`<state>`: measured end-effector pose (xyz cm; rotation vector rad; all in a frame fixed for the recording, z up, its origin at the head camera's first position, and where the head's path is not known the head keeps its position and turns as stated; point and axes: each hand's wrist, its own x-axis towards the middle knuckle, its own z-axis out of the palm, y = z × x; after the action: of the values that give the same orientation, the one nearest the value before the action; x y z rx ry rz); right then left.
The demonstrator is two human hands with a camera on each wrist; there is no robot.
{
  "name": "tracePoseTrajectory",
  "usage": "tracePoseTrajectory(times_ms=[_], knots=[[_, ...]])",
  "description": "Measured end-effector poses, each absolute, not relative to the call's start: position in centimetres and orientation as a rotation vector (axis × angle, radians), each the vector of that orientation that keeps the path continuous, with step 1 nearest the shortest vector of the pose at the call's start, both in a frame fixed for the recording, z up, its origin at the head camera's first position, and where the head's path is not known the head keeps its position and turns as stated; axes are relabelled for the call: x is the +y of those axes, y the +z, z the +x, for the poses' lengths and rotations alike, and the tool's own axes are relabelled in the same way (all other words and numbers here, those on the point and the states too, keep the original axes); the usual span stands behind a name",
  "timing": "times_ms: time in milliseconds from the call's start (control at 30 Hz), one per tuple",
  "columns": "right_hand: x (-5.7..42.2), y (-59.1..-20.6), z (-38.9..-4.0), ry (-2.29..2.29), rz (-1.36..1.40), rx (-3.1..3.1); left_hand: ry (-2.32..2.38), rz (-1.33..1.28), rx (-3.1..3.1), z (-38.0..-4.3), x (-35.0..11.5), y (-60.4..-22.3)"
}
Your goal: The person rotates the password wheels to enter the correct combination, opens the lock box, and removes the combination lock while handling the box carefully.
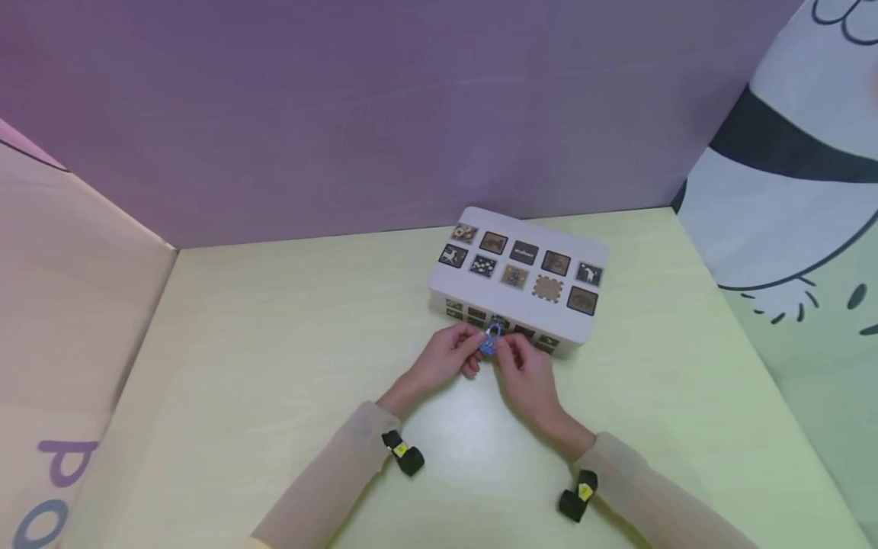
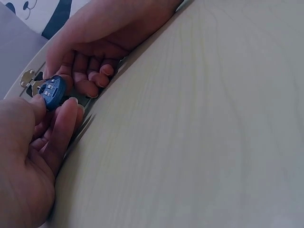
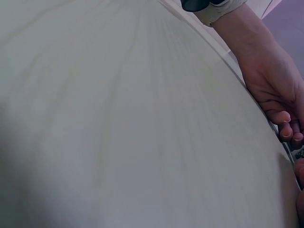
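Note:
A small blue combination padlock (image 1: 488, 347) is at the front of a white box (image 1: 507, 305) printed with square pictures. My left hand (image 1: 447, 354) pinches the padlock between thumb and fingers from the left. From the right, my right hand (image 1: 530, 375) grips its other side with the fingertips. In the left wrist view, number dials show on the padlock (image 2: 54, 92), beside a metal latch (image 2: 27, 78) on the box. Whether the shackle passes through the latch, I cannot tell. The right wrist view shows the left hand (image 3: 275, 80), with the padlock out of sight.
The box stands on a pale wood-grain table (image 1: 274, 366), near its back edge. Behind it rises a purple wall panel (image 1: 411, 114). Printed panels flank the table, one with a cartoon figure (image 1: 789, 191) on the right. Both sleeves carry black wrist straps (image 1: 405, 454).

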<state>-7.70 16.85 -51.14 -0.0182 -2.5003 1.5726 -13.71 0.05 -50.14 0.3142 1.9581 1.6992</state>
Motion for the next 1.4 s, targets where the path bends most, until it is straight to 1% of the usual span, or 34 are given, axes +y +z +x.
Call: tracePoseTrajectory(times_ms=[467, 1400], knots=[[16.82, -50.94, -7.65, 1.615, -0.082, -2.5, 1.699, 0.304, 1.964, -13.64, 0.1, -50.01], [16.68, -50.86, -7.6, 1.548, -0.076, -2.545, 1.694, 0.304, 1.973, -13.64, 0.13, -50.1]])
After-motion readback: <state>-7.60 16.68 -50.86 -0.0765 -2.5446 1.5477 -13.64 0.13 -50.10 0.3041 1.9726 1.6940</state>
